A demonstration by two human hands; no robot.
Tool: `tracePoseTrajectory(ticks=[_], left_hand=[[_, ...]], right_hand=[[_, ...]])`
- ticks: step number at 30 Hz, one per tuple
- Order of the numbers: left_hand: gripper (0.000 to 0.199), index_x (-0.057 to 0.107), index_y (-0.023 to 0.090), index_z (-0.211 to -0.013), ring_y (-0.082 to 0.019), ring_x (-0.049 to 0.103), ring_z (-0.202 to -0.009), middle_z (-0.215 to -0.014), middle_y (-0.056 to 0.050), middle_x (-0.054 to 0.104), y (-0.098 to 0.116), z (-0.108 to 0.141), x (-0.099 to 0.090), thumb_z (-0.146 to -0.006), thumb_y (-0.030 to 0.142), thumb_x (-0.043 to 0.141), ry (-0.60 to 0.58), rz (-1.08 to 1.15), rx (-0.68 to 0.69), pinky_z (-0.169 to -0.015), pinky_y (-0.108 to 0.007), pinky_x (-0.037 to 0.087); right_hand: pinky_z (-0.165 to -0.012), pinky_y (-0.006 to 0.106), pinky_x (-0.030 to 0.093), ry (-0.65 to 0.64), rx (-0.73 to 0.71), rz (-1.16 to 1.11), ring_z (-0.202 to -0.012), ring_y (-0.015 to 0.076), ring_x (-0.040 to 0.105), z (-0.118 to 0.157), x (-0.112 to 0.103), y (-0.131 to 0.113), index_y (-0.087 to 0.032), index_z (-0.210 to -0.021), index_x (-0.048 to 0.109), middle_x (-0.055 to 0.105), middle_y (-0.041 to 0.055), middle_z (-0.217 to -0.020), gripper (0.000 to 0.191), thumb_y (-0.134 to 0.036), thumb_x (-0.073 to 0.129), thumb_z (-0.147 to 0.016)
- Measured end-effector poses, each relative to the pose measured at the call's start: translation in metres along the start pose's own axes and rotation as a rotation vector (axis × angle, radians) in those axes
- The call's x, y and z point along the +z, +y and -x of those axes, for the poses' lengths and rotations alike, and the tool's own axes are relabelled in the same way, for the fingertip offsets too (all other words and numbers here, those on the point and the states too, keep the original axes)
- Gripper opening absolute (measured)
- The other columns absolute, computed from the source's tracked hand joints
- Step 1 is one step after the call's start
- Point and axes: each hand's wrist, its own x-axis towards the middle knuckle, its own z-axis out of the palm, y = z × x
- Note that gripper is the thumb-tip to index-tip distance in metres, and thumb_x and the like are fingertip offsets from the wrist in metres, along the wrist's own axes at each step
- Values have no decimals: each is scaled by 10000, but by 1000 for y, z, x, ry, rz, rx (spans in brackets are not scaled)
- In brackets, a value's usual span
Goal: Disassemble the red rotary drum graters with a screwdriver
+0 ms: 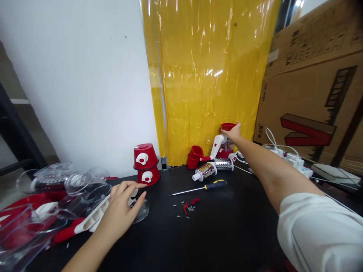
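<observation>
My right hand [233,133] reaches far back and grips a red hollow plastic piece [228,125] above a rotary grater with a white-and-red crank handle [217,145]. Some of its fingers are hidden behind the piece. My left hand [122,202] hovers at the left with thumb and forefinger apart, and nothing shows between them. Just under and beyond it lies a clear plastic part [143,211], partly covered. Another white crank handle with a red grip [64,234] lies beside the left wrist.
Two stacked red bases [146,156] stand by the wall. Red hollow pieces [195,155], metal grater drums [206,172], a screwdriver [216,184] and scattered screws with small red parts [186,207] occupy the black table [221,234]. Clear housings [87,189] pile up left; cables [297,166] and a carton [314,83] are right.
</observation>
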Motion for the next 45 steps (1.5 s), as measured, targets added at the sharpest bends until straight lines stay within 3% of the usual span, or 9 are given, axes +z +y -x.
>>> tracePoseTrajectory(ticks=[10,14,18,24,28,32,35,39,45], left_hand=[[410,540,131,-1224,-313,570,-1193,-1200,-166,652,-15,-9,-28,-936,291,295,16,-318,-336,-1089,-468,355],[433,618,138,-1149,-362,665,-975,-1018,-164,719,-32,-7,-41,-910,435,412,-148,-398,-484,-886,-472,492],[380,698,199,-950,-370,670,-945,-988,-151,712,-30,-2,-39,-825,526,550,-316,-425,-483,-827,-454,508],[523,648,179,-1151,-421,581,-1141,-1174,-199,632,-25,2,-35,-774,539,601,-344,-489,-515,-907,-501,486],[584,622,163,-1183,-423,592,-1139,-1197,-214,624,-42,2,-34,-758,563,606,-370,-480,-556,-913,-489,481],[613,560,158,-1266,-381,634,-1102,-1195,-215,627,-50,2,-30,-787,540,574,-394,-433,-562,-874,-442,498],[662,519,145,-1320,-396,635,-1095,-1211,-231,615,-51,2,-29,-796,546,561,-382,-420,-573,-845,-453,504],[687,500,132,-1377,-436,565,-1185,-1259,-241,571,-44,1,-26,-810,516,559,-338,-418,-535,-941,-490,458],[871,444,193,-1476,-433,432,-1304,-1404,-203,472,-15,3,-9,-773,692,572,-371,-304,-244,-1089,-543,339]], right_hand=[[-998,473,436,-21,131,0,-1197,362,554,13,-19,-11,-63,-1368,366,558,275,-1294,903,-342,839,-651],[-1120,547,227,93,87,29,-1380,422,311,22,-30,-28,-12,-1411,291,330,360,-1451,936,-368,795,-706],[-1139,529,152,144,-100,32,-1406,352,245,39,-42,-54,-70,-1411,295,315,292,-1460,690,-347,603,-858],[-1071,594,290,-9,-778,2,-1306,359,406,110,-61,-93,-210,-1347,339,437,164,-1324,612,-361,598,-814],[-1059,582,327,-93,-975,-46,-1274,338,434,142,-67,-102,-252,-1347,327,441,136,-1301,589,-335,596,-829],[-1082,580,292,-95,-789,33,-1310,351,373,114,-57,-93,-207,-1317,415,416,157,-1329,554,-354,616,-822],[-1108,549,267,-73,-361,106,-1353,347,324,69,-45,-77,-226,-1355,434,371,156,-1414,660,-342,691,-759],[-1090,584,286,20,14,116,-1357,410,329,25,-37,-44,-111,-1408,384,337,277,-1449,871,-351,785,-673],[-912,474,518,-43,168,25,-1080,329,618,11,-25,3,-84,-1343,440,621,214,-1168,925,-401,873,-589]])
